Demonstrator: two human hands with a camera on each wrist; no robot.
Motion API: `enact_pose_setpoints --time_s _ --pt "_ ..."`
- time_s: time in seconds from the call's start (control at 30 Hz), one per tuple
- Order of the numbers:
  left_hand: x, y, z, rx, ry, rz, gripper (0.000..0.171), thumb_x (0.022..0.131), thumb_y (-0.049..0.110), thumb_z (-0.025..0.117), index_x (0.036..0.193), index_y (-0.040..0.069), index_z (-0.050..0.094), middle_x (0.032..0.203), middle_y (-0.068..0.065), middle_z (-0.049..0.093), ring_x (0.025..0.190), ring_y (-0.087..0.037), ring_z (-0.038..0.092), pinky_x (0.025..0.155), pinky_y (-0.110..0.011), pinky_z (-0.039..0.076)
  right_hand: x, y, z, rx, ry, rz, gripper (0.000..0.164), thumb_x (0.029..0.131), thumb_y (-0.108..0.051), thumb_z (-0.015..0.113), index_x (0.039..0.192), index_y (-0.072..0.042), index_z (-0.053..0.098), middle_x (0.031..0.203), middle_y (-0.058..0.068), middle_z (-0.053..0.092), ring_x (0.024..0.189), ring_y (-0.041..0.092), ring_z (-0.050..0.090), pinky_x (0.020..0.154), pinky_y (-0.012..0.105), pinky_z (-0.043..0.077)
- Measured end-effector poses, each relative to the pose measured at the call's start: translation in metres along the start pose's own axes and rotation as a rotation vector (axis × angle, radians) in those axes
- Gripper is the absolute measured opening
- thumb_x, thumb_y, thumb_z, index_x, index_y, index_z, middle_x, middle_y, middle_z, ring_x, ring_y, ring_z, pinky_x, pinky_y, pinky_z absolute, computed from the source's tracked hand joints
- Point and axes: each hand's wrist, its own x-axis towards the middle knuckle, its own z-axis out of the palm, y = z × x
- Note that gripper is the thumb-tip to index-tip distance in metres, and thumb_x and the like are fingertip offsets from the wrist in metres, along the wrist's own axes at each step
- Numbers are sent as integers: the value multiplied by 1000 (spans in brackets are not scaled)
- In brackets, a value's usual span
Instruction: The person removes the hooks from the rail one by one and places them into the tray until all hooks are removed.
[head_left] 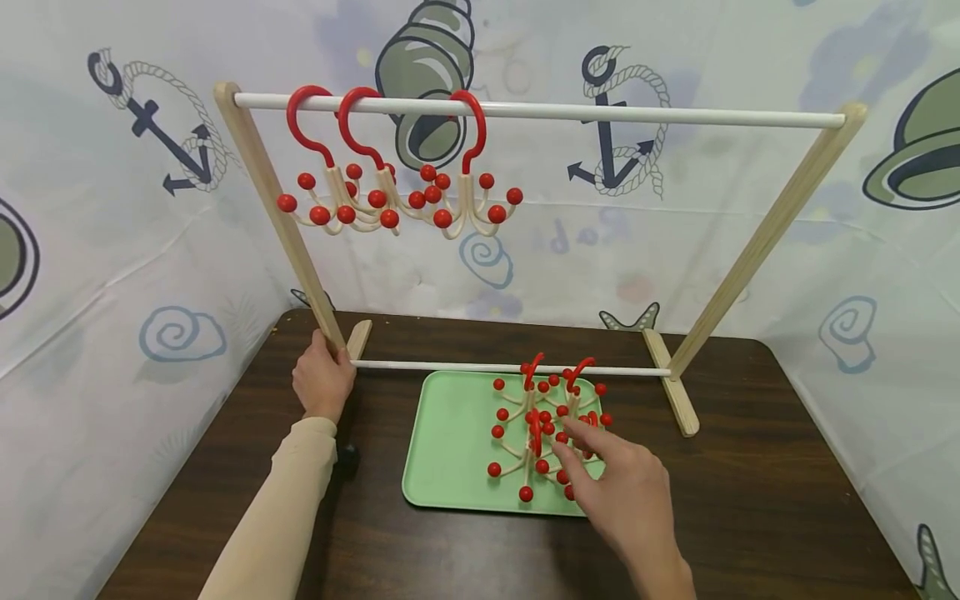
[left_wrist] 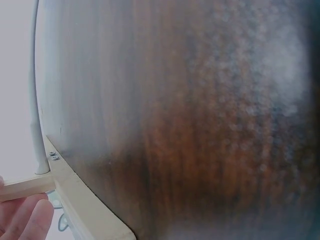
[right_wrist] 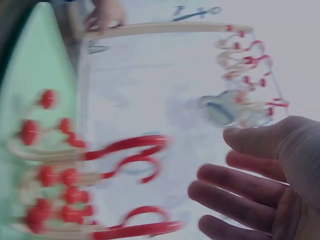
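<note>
1. Three hung hangers (head_left: 386, 185) crowd the white rail (head_left: 645, 113) at 11 o'clock in my head view; tray hangers (head_left: 534, 433), at least four by my count, stand bunched on the right half of the green tray (head_left: 450, 442), at 5 o'clock.
2. The right hand (head_left: 626, 492), between 4 and 5 o'clock, has thumb and fingers spread and holds nothing. I judge a snag the chief danger here: the ball-tipped arms overlap, so lifting one piece could drag a neighbour along.
3. The left hand (head_left: 324, 379), at 8 o'clock, grips the left post (head_left: 281, 200) low down. With every hung piece toward that end, I would expect a hard tug on the rail to rock the rack if that hold slackened.
4. Arms mingle at 11 o'clock, too; a knock there could unhook one.
5. Blurred though it is, my right-wrist view shows the palm side and a gap between fingertips and the red hooks (right_wrist: 130, 144) at 8 o'clock; from the head view, where fingers overlap the pieces, I cannot tell contact.
6. At 9 o'clock in my left-wrist view, two screws (left_wrist: 54, 156) show beside the bar's end, a detail I cannot make out from the head; hangers and tray are missing there.
</note>
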Motion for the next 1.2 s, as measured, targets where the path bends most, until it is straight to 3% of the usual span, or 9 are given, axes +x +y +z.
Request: enact_pose_setpoints --time_s 0.07,0.27,0.3,0.4,0.5,0.77,0.9,1.03,1.2 --pt "0 0 0 5 -1 -1 25 90 14 62 110 1 55 89 -24 65 83 -49 62 70 -62 44 11 -2 -8 27 16 -78 31 77 -21 84 107 -17 77 92 -4 75 76 11 70 55 30 47" --pt "2 -1 0 9 9 9 25 89 15 63 108 1 55 88 -25 65 83 -50 62 69 -62 44 56 -12 -22 122 86 -305 37 80 -15 80 116 -12 72 101 0 74 74 11 68 45 23 33" --pt "2 -1 0 10 13 10 25 89 15 63 108 1 55 88 -25 65 82 -50 62 69 -62 44 64 -15 -24 142 100 -333 38 81 -14 80 118 -11 71 104 1 73 79 13 69 47 23 37" --pt "2 0 -1 5 19 14 24 89 14 63 107 1 55 87 -24 65 82 -50 62 68 -63 44 90 -24 -28 197 126 -376 42 84 -15 78 124 -10 68 114 3 71 96 16 69 63 29 50" --pt "1 0 0 -1 13 15 23 89 15 62 107 1 55 87 -24 65 81 -50 62 68 -62 44 114 -36 -28 230 117 -384 45 87 -18 75 130 -10 64 122 4 67 112 18 63 86 39 51" --pt "0 1 -2 8 25 15 23 89 15 62 105 1 54 87 -24 64 83 -51 61 70 -63 43 187 -64 -25 186 -22 -353 58 93 -30 68 144 -13 49 141 4 55 131 15 49 104 33 39" --pt "-3 1 -4 4 29 18 23 89 15 62 106 1 55 87 -25 64 82 -51 61 69 -63 43 219 -76 -23 223 -76 -269 55 93 -31 67 144 -15 51 135 2 60 123 14 56 100 29 42" --pt "-5 1 -5 5 16 18 23 89 16 62 107 1 55 87 -25 64 82 -51 62 68 -63 44 237 -88 -17 258 -163 -137 57 94 -33 66 145 -16 49 135 1 60 118 15 59 91 29 48" --pt "-3 2 -7 -1 10 22 23 89 15 63 106 1 55 86 -24 64 81 -50 62 68 -63 44 253 -103 -7 193 -286 -29 62 95 -40 61 149 -17 42 140 0 56 119 16 59 88 28 50"
